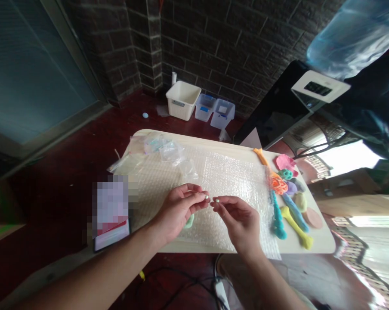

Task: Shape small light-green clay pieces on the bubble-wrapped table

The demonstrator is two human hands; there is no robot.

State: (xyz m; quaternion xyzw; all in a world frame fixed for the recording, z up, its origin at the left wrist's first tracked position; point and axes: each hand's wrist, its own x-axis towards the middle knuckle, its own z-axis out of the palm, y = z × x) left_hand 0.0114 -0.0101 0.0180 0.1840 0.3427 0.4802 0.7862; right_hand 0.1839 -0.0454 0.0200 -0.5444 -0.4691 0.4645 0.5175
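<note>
My left hand [183,209] is raised over the table with its thumb and fingers pinched together. Opposite it, almost touching at the fingertips, my right hand [238,219] makes a similar pinch. A tiny pale-green speck shows at the tips of each hand; I cannot tell whether these are bits of material or fingernails. Partly hidden below my left hand lies a soft-looking pale-green lump [189,221]. Under both hands spreads a sheet of bubble wrap [226,172].
Brightly coloured shapes, including a yellow bone-like piece [296,226] and a pink one [285,162], crowd the right end of the table [194,249]. Clear plastic bags [171,150] lie at the far left. A white bin [181,101] and clear tubs [222,113] stand on the floor beyond.
</note>
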